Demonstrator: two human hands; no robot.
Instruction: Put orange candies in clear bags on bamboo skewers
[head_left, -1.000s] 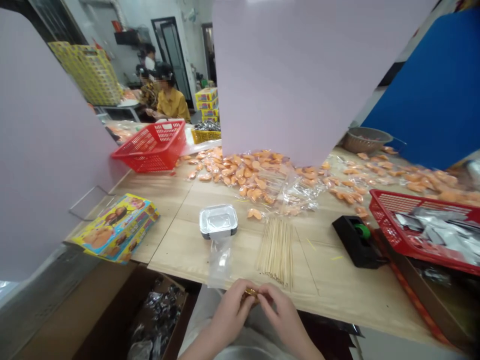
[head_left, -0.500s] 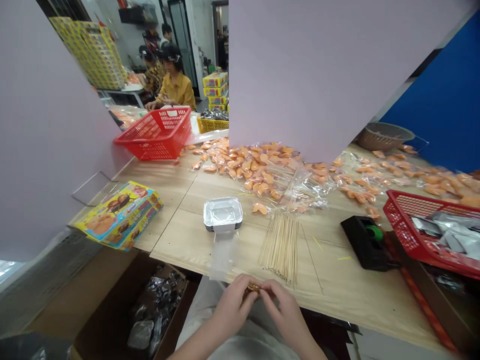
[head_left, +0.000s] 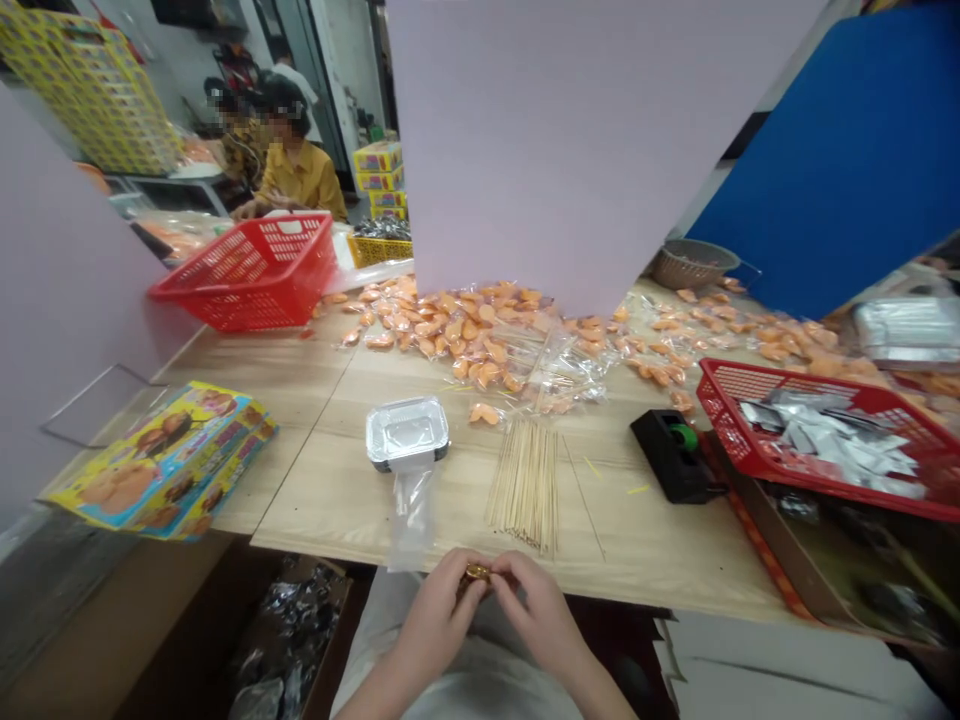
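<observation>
Small gold-coloured pieces (head_left: pixel 477 573) are pinched between the fingers of my left hand (head_left: pixel 444 606), just off the table's front edge. My right hand (head_left: pixel 529 602) meets it there, its thumb and fingertips closed on the same pieces. What exactly they are is too small to tell. Beyond my hands, a bundle of thin wooden sticks (head_left: pixel 526 485) lies on the table (head_left: pixel 315 490). To its left sit stacked foil trays (head_left: pixel 407 432), with clear plastic sleeves (head_left: pixel 412 510) in front of them.
Wrapped orange pieces (head_left: pixel 465 325) spread along the back. A red basket (head_left: pixel 262 290) stands back left, near printed boxes (head_left: pixel 165 455). At right are a black tape dispenser (head_left: pixel 671 455) and a red basket of silver packets (head_left: pixel 832 440). People sit beyond the partition (head_left: pixel 517 140).
The view has swung to the right, so the table's contents appear further left. Both hands stay together at the gold-coloured pieces, which show more clearly now.
</observation>
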